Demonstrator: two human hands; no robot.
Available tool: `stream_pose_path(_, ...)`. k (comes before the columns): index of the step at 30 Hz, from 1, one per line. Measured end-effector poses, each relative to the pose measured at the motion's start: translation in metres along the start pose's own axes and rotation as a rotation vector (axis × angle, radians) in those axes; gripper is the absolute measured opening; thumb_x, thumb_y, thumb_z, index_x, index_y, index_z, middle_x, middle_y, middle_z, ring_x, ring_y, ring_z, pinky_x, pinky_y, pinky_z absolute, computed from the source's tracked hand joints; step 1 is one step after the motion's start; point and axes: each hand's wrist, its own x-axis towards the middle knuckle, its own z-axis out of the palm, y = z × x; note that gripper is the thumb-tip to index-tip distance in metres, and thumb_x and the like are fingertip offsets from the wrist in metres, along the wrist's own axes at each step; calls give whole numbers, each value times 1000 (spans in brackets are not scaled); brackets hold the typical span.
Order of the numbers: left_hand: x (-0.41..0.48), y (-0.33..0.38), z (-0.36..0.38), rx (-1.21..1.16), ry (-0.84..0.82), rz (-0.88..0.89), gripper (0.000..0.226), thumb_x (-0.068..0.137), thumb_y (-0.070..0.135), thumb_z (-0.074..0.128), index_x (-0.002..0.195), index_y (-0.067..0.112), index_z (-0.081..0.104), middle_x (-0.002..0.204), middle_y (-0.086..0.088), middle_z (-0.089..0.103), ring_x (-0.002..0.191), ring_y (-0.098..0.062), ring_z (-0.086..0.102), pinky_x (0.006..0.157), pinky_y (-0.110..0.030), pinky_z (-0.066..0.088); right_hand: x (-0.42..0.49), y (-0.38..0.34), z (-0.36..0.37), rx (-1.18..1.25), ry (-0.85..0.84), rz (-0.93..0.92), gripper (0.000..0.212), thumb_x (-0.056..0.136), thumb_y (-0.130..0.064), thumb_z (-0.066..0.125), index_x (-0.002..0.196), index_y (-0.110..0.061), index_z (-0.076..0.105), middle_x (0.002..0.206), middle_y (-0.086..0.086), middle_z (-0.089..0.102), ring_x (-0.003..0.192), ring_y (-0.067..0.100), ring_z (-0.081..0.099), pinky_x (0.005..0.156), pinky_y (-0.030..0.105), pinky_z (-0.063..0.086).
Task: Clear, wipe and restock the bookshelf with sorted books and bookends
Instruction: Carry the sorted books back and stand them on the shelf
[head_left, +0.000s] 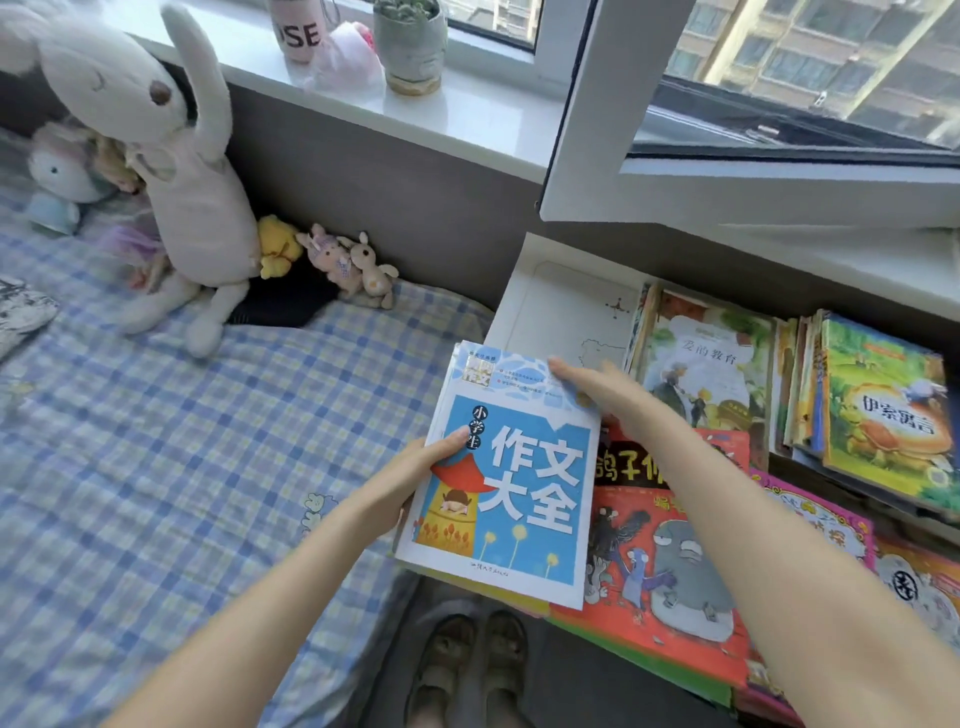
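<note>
A blue book (524, 493) with large white characters tops a small stack that I hold at the bed's edge. My left hand (410, 478) grips the stack's left edge, thumb on the cover. My right hand (608, 395) lies flat with straight fingers on the book's top right corner. Beside it lies a red picture book (670, 587) on other books. Further right, a green-covered book (706, 364) and a turtle-covered book (888, 415) sit on piles on the low shelf (566, 306).
A bed with a blue checked sheet (182, 441) fills the left, with a large plush rabbit (171, 171) and small plush toys (343, 260) against the wall. A potted plant (413, 44) and a pink cup (298, 28) stand on the windowsill. The open window frame (597, 119) juts overhead. My feet (467, 665) are below.
</note>
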Motion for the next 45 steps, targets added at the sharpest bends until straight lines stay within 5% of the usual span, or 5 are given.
stream_pose_path(4, 0, -1, -6, 19, -2, -7, 47, 75, 60, 57, 102, 23, 70, 105, -5, 74, 90, -25, 71, 90, -42, 55, 18, -3, -12, -83, -246, -29, 53, 90, -60, 47, 125, -20, 54, 96, -9, 67, 80, 7, 62, 73, 20, 42)
stream_pose_path(10, 2, -13, -18, 31, 61, -29, 69, 64, 79, 55, 111, 30, 67, 107, 2, 73, 99, -22, 69, 101, -50, 46, 35, -4, -13, -118, -359, -49, 54, 84, -63, 49, 121, -24, 53, 98, -11, 70, 96, 19, 69, 84, 30, 52)
stream_pose_path(28, -3, -44, -25, -312, 31, 2, 94, 49, 48, 86, 129, 13, 52, 108, -12, 72, 83, -29, 72, 66, -36, 59, 34, -24, 12, -307, -345, -182, 53, 78, -66, 57, 93, -16, 63, 86, 0, 75, 74, 12, 71, 66, 24, 55)
stream_pose_path(35, -21, -73, -32, -416, 163, 3, 58, 66, 36, 65, 115, 5, 63, 99, -16, 73, 72, -29, 72, 64, -35, 60, 19, -27, 33, -326, -514, -211, 65, 91, -69, 27, 128, -23, 53, 136, 0, 56, 123, 20, 52, 111, 44, 33)
stream_pose_path(45, -21, -62, -31, -312, 138, 16, 70, 47, 41, 83, 107, 9, 64, 96, -14, 74, 71, -30, 72, 64, -39, 60, -1, 52, -30, -998, 9, -427, 44, 77, -53, 70, 107, -22, 64, 95, -2, 68, 88, 18, 60, 77, 30, 46)
